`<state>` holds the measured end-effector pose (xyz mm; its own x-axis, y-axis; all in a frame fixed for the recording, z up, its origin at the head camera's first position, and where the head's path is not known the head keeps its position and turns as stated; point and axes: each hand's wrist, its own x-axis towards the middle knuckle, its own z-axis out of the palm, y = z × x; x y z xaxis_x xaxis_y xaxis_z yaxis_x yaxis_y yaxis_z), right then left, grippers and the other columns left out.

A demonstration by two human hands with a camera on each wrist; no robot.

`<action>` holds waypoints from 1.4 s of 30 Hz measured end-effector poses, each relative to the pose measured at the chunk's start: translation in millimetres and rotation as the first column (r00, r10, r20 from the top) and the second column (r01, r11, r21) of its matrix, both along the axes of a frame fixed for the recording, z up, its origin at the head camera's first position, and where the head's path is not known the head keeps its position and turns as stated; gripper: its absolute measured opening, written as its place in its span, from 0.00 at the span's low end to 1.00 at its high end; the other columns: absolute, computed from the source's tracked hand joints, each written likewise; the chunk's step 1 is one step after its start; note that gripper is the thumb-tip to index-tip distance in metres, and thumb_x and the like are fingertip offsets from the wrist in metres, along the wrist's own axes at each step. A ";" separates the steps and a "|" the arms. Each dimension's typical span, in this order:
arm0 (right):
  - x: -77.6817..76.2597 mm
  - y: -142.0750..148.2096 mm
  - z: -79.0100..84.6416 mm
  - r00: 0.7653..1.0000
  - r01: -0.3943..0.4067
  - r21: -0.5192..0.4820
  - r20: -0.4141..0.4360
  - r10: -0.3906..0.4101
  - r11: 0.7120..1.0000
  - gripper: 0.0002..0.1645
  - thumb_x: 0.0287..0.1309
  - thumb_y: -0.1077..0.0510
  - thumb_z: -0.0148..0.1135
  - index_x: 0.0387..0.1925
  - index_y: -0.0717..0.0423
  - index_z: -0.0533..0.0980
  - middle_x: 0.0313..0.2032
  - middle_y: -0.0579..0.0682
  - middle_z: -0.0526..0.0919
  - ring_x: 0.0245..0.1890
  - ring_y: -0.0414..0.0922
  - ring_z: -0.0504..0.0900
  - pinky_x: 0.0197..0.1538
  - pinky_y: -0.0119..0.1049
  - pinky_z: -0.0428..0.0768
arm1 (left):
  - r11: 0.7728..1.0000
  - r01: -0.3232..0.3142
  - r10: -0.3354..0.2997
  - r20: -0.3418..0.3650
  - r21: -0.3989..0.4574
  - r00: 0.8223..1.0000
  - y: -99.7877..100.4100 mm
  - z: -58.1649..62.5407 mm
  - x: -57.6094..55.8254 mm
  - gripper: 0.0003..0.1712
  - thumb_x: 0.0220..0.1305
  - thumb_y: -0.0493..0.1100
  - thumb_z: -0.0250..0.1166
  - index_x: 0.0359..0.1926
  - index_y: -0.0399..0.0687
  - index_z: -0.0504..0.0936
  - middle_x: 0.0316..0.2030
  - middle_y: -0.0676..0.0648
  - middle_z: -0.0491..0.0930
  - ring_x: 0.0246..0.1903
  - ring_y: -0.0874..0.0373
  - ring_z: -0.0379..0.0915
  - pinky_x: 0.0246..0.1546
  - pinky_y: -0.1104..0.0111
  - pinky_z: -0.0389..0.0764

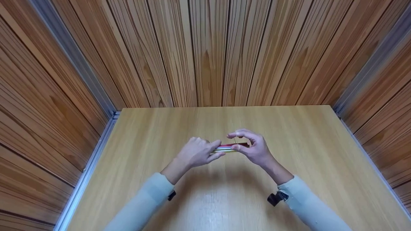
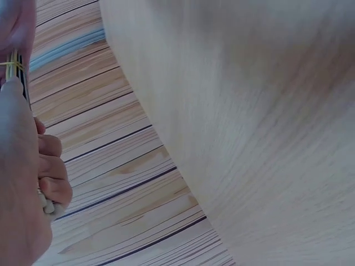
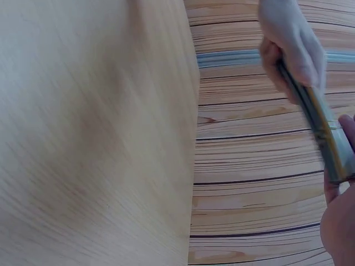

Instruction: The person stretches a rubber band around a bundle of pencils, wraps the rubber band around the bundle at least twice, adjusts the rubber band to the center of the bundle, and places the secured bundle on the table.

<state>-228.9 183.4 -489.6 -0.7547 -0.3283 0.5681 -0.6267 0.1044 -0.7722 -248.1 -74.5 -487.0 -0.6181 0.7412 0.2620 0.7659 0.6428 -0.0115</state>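
Note:
Over the table's middle, my left hand [image 1: 198, 151] grips one end of a bundle of slim coloured pencils [image 1: 227, 148], its thumb and fingers wrapped around them. Red, white, blue and yellow-green show along the bundle in the head view. My right hand [image 1: 257, 149] is at the other end, its thumb by the pencils and its index finger arched above. A thin rubber band [image 1: 235, 140] runs between that finger and the bundle. In the left wrist view the yellowish band [image 2: 19, 65] crosses the pencils. The right wrist view shows the bundle [image 3: 317, 119] slanting between both hands, slightly blurred.
Beneath the hands lies a light wooden table [image 1: 212, 199]. Wood-plank walls [image 1: 208, 57] stand behind it and on both sides, with metal rails [image 1: 86, 173] along the table's side edges. A small black camera [image 1: 276, 198] sits on the right wrist.

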 end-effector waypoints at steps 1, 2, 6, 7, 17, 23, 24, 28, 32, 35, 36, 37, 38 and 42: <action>-0.5 -0.5 0.0 1.000 -0.006 -0.013 -0.016 0.006 1.000 0.21 0.59 0.80 0.75 0.53 0.70 0.88 0.50 0.69 0.92 0.56 0.31 0.90 0.56 0.26 0.89 | 1.000 -0.001 0.001 0.004 -0.015 1.000 0.5 -1.5 0.5 0.24 0.86 0.66 0.58 0.48 0.50 0.79 0.21 0.57 0.66 0.20 0.64 0.56 0.22 0.73 0.52; -1.1 -1.2 0.4 0.999 -0.011 -0.026 -0.035 0.010 1.000 0.19 0.58 0.81 0.74 0.52 0.71 0.88 0.48 0.69 0.92 0.54 0.30 0.91 0.56 0.26 0.89 | 1.000 -0.004 0.004 0.012 -0.027 1.000 0.9 -2.8 0.9 0.24 0.86 0.66 0.57 0.49 0.51 0.80 0.22 0.56 0.66 0.20 0.64 0.56 0.22 0.73 0.52; -3.4 -3.7 2.1 0.995 -0.048 -0.046 -0.088 0.044 0.998 0.16 0.59 0.83 0.71 0.47 0.73 0.89 0.42 0.73 0.92 0.51 0.29 0.93 0.56 0.25 0.89 | 0.997 -0.021 0.027 0.072 -0.076 0.997 4.1 -8.3 2.8 0.24 0.86 0.66 0.57 0.52 0.51 0.80 0.21 0.55 0.67 0.19 0.62 0.57 0.22 0.72 0.53; -3.9 -3.7 2.9 0.994 -0.061 -0.045 -0.094 0.057 0.997 0.15 0.60 0.82 0.71 0.47 0.73 0.90 0.42 0.73 0.92 0.51 0.29 0.94 0.55 0.26 0.89 | 0.996 -0.021 0.029 0.089 -0.089 0.996 5.5 -9.6 3.2 0.24 0.87 0.66 0.56 0.52 0.51 0.80 0.21 0.55 0.68 0.19 0.62 0.57 0.22 0.72 0.53; -15.1 2.2 21.8 0.982 -0.157 -0.160 -0.131 0.137 0.975 0.17 0.60 0.87 0.64 0.47 0.77 0.89 0.48 0.50 0.97 0.48 0.36 0.97 0.47 0.32 0.92 | 0.990 -0.016 0.042 0.179 -0.143 0.983 20.7 -12.9 3.4 0.26 0.87 0.67 0.55 0.60 0.52 0.82 0.23 0.54 0.72 0.20 0.61 0.60 0.22 0.73 0.56; -10.9 4.7 25.3 0.978 -0.155 -0.115 -0.157 0.136 0.981 0.16 0.57 0.88 0.67 0.42 0.75 0.90 0.45 0.45 0.97 0.47 0.35 0.97 0.47 0.29 0.92 | 0.992 -0.038 0.051 0.111 -0.119 0.993 19.3 -7.4 -6.6 0.25 0.88 0.66 0.55 0.54 0.51 0.81 0.21 0.56 0.65 0.19 0.63 0.55 0.22 0.73 0.54; -9.2 4.7 25.7 0.977 -0.157 -0.110 -0.159 0.139 0.981 0.15 0.57 0.87 0.68 0.41 0.75 0.90 0.44 0.49 0.97 0.46 0.35 0.97 0.46 0.29 0.91 | 0.992 -0.051 0.062 0.100 -0.112 0.993 17.6 -7.0 -8.9 0.25 0.88 0.66 0.54 0.54 0.50 0.80 0.21 0.56 0.64 0.19 0.63 0.54 0.22 0.72 0.54; -2.7 4.1 25.9 0.970 -0.191 -0.093 -0.172 0.173 0.977 0.09 0.62 0.81 0.71 0.39 0.72 0.91 0.39 0.63 0.96 0.44 0.35 0.97 0.46 0.26 0.91 | 0.992 -0.110 0.115 0.087 -0.059 0.989 8.7 -4.7 -17.6 0.27 0.88 0.66 0.54 0.59 0.49 0.80 0.21 0.55 0.65 0.19 0.62 0.54 0.22 0.72 0.55; 2.7 1.3 24.5 0.938 -0.276 -0.084 -0.240 0.249 0.958 0.07 0.67 0.77 0.71 0.41 0.70 0.92 0.38 0.67 0.95 0.47 0.39 0.98 0.51 0.30 0.92 | 0.985 -0.172 0.169 0.128 0.009 0.977 -0.9 -0.4 -26.5 0.27 0.87 0.64 0.57 0.62 0.45 0.80 0.22 0.53 0.66 0.19 0.61 0.55 0.22 0.71 0.55; 5.4 -2.4 22.9 0.904 -0.330 -0.066 -0.311 0.295 0.942 0.09 0.67 0.77 0.69 0.43 0.69 0.91 0.40 0.63 0.97 0.48 0.41 0.98 0.51 0.31 0.92 | 0.975 -0.220 0.211 0.158 0.039 0.965 -7.3 4.6 -31.5 0.26 0.86 0.63 0.59 0.59 0.45 0.80 0.22 0.53 0.64 0.19 0.60 0.56 0.22 0.70 0.56; 6.1 -3.7 22.4 0.897 -0.337 -0.064 -0.324 0.300 0.939 0.10 0.68 0.77 0.69 0.44 0.69 0.91 0.42 0.61 0.97 0.49 0.41 0.97 0.51 0.30 0.92 | 0.972 -0.229 0.219 0.167 0.046 0.961 -8.4 6.3 -32.4 0.26 0.86 0.63 0.59 0.58 0.45 0.80 0.22 0.53 0.63 0.19 0.60 0.56 0.21 0.70 0.56; 7.3 -5.0 22.2 0.895 -0.337 -0.065 -0.331 0.298 0.939 0.11 0.68 0.78 0.69 0.47 0.70 0.91 0.45 0.60 0.97 0.51 0.41 0.97 0.53 0.31 0.91 | 0.970 -0.237 0.224 0.183 0.049 0.957 -9.0 8.0 -33.0 0.27 0.86 0.64 0.58 0.58 0.45 0.80 0.22 0.53 0.62 0.19 0.59 0.56 0.21 0.69 0.57; 8.2 -6.3 21.6 0.895 -0.332 -0.069 -0.337 0.291 0.941 0.12 0.68 0.77 0.69 0.49 0.70 0.91 0.48 0.58 0.97 0.53 0.41 0.97 0.55 0.31 0.91 | 0.968 -0.244 0.228 0.204 0.055 0.952 -8.9 9.3 -33.4 0.27 0.86 0.64 0.58 0.59 0.45 0.79 0.22 0.53 0.62 0.19 0.59 0.56 0.21 0.69 0.57; 13.3 -12.6 17.4 0.911 -0.272 -0.129 -0.352 0.213 0.954 0.19 0.73 0.69 0.71 0.62 0.70 0.86 0.65 0.55 0.90 0.68 0.43 0.90 0.64 0.33 0.89 | 0.954 -0.278 0.233 0.303 0.113 0.924 -5.6 11.8 -31.5 0.28 0.87 0.64 0.56 0.62 0.44 0.79 0.24 0.52 0.65 0.19 0.59 0.58 0.21 0.70 0.60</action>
<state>-215.6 170.8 -472.2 -0.4233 -0.3526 0.8346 -0.8378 -0.1984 -0.5087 -279.5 -80.1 -475.2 -0.8460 0.5134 0.1440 0.5320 0.7941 0.2939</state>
